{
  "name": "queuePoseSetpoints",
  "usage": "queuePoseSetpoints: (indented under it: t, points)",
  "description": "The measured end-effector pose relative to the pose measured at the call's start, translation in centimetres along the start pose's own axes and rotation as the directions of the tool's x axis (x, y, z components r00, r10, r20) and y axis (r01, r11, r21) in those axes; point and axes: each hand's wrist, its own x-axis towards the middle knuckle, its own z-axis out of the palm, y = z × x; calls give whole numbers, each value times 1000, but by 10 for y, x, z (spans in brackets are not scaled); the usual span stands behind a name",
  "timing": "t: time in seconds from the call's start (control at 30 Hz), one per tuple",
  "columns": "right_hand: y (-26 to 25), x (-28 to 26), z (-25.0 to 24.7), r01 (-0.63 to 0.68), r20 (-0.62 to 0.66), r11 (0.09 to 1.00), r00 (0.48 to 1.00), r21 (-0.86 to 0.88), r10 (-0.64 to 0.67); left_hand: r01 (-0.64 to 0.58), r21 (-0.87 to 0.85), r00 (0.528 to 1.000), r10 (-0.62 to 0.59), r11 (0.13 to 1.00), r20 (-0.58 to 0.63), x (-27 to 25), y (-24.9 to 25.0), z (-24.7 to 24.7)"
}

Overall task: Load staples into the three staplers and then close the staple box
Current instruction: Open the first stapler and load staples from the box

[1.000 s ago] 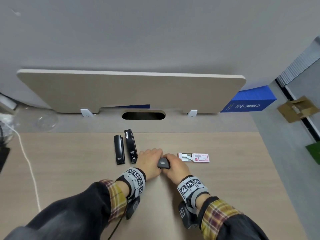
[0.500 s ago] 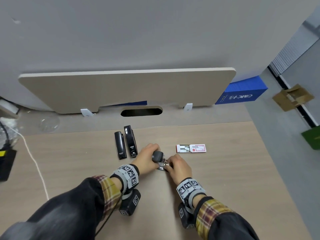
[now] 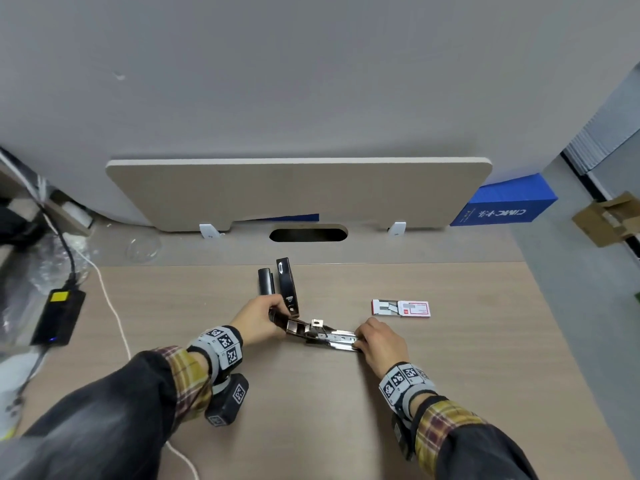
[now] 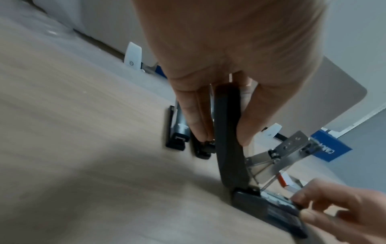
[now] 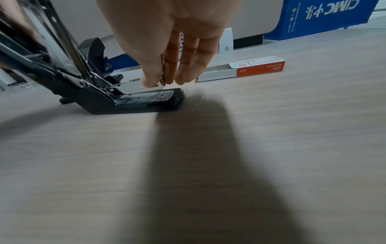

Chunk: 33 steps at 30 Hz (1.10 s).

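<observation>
A black stapler [image 3: 318,336] lies open on the wooden desk [image 3: 450,393], its metal magazine exposed. My left hand [image 3: 273,311] grips the stapler's black cover [image 4: 227,132], swung up and back to the left. My right hand [image 3: 362,339] pinches the front end of the magazine above the stapler's base [image 5: 142,102]. Two shut black staplers [image 3: 266,281] [image 3: 286,285] lie side by side just behind my left hand. The red-and-white staple box [image 3: 401,308] lies behind my right hand, its tray slid out to the left with staple strips showing.
A beige divider panel [image 3: 298,192] stands along the desk's back edge, with a cable slot [image 3: 308,234] below it. A black power adapter [image 3: 59,317] and a white cord [image 3: 114,306] lie at the left. A blue box [image 3: 502,206] stands at the back right.
One second ago both hands covered the shut stapler. Since then the left hand has swung its cover open to the left, and the right hand has moved right to the magazine's front end.
</observation>
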Motion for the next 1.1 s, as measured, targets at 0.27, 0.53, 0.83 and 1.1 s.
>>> queuePoseSetpoints:
  t: [0.27, 0.53, 0.83, 1.1]
  points:
    - [-1, -2, 3, 7, -42, 1000, 999, 9, -7, 73, 168, 997, -74, 983, 2, -1, -13, -2]
    - [-3, -4, 1, 17, -86, 1000, 996, 17, -16, 81, 250, 995, -94, 965, 42, -5, -17, -6]
    - [-1, -2, 3, 1, -56, 1000, 998, -9, -1, 75, 306, 997, -77, 949, -3, -9, -9, 6]
    - [2, -2, 2, -18, -2, 1000, 1000, -9, 18, -107, 383, 994, 110, 917, 14, -4, 27, 15]
